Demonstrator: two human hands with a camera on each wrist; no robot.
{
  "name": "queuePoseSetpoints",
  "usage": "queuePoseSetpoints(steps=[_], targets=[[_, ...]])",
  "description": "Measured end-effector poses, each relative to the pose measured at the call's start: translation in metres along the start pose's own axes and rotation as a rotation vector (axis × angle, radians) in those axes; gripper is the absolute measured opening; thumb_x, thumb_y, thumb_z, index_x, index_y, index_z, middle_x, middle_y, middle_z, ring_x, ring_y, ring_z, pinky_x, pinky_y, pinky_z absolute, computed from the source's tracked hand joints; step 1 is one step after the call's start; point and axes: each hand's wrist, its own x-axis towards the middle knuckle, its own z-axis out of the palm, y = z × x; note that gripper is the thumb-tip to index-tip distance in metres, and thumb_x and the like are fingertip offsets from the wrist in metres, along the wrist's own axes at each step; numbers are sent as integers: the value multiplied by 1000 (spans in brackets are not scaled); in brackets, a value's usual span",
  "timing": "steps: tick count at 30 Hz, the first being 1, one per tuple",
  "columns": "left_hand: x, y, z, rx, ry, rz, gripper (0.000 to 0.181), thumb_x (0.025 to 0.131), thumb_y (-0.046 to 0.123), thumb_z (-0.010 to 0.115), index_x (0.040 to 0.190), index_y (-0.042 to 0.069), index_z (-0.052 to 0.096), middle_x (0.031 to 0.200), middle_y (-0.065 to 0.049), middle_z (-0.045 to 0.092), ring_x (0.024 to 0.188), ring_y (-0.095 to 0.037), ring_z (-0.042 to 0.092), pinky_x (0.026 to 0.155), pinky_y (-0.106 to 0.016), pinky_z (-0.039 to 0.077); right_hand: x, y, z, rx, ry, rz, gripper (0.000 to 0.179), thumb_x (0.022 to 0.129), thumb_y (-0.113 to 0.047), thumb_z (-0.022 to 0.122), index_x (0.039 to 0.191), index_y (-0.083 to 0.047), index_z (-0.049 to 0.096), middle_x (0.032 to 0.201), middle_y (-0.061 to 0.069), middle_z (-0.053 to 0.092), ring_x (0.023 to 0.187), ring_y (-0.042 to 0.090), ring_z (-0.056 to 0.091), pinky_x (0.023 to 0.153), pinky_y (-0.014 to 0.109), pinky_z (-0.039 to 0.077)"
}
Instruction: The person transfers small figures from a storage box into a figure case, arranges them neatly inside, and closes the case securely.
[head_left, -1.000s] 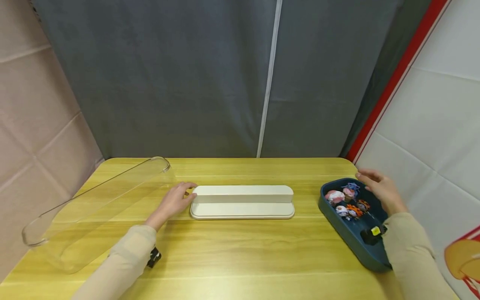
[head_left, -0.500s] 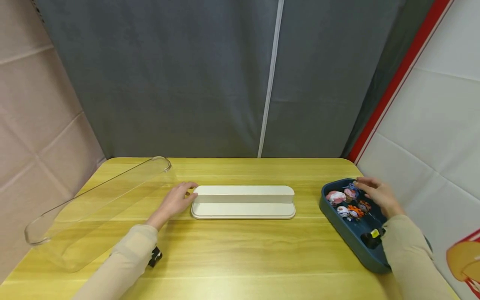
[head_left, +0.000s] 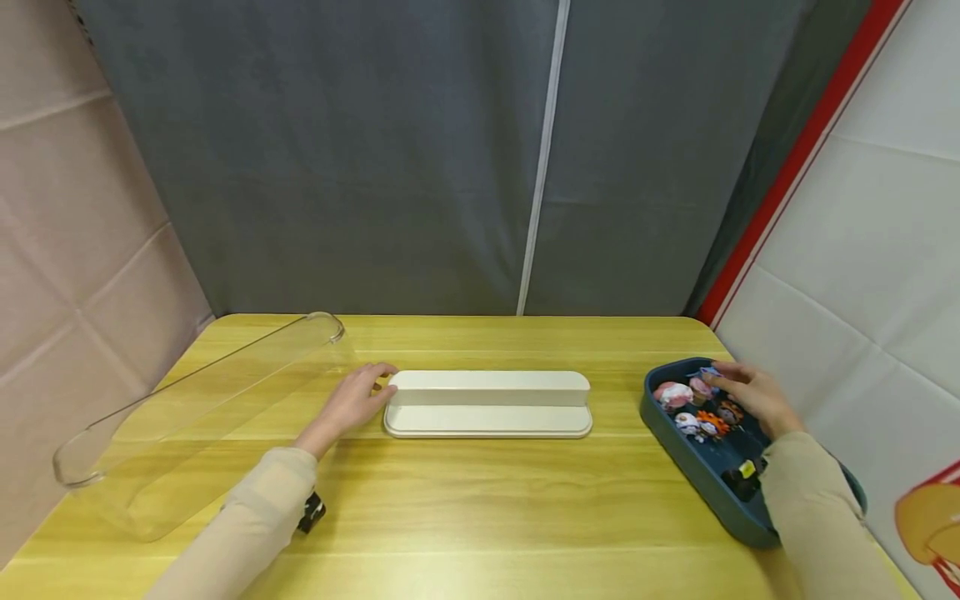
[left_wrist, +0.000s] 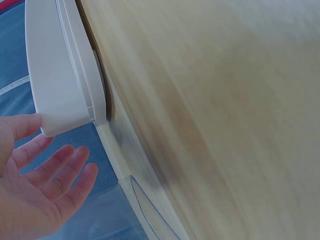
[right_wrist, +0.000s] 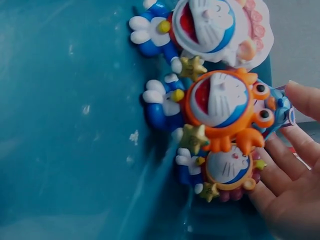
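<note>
Fingers [right_wrist: 307,100] of the right hand [head_left: 759,398] look pinched on the blue figurine [right_wrist: 281,102] at the navy tray's [head_left: 690,471] far end, well right of the cream stepped stand [head_left: 487,398], long axis left-to-right, whose left end the left hand [head_left: 354,400] touches, fingers apart.

One white stepped stand [head_left: 487,422] takes the middle of one wooden table [head_left: 487,508]. From the stand: one clear cover [head_left: 206,421] and one left hand [head_left: 351,407] at 9 o'clock, one blue tray [head_left: 693,468] and one right hand [head_left: 757,398] at 3, one grey curtain [head_left: 337,167] at 12. The tray shows three Doraemon figurines [right_wrist: 220,100], three yellow bells [right_wrist: 177,95], one partly hidden blue figurine [right_wrist: 282,102]; total figurines unclear.
</note>
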Motion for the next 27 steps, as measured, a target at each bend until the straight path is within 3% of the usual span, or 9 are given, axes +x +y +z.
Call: queuePoseSetpoints(steps=[4, 13, 22, 27], targets=[[0, 0, 0, 4, 3, -2, 32, 89, 18, 54, 117, 3, 53, 111, -15, 54, 90, -30, 55, 75, -44, 44, -9, -9, 2, -15, -23, -8, 70, 88, -42, 48, 129, 12, 30, 126, 35, 31, 105, 42, 35, 86, 53, 32], [0, -1, 1, 4, -1, -4, 32, 89, 18, 54, 117, 2, 53, 111, -16, 54, 89, -30, 55, 74, -44, 45, -8, -6, 4, 1, -48, 2, 70, 88, -40, 49, 129, 13, 29, 125, 35, 31, 103, 41, 35, 85, 50, 34], [0, -1, 2, 5, 3, 4, 32, 88, 18, 55, 116, 3, 53, 110, -16, 54, 89, -30, 56, 74, -43, 45, -7, -3, 4, -11, -30, -14, 70, 88, -41, 48, 129, 13, 29, 125, 35, 30, 105, 43, 34, 86, 53, 32], [0, -1, 2, 1, 0, 1, 31, 88, 18, 55, 116, 4, 53, 110, -15, 54, 89, -30, 56, 74, -43, 45, -6, 0, 5, -21, -15, -15, 70, 87, -42, 49, 127, 13, 31, 122, 34, 34, 101, 40, 38, 82, 47, 37]])
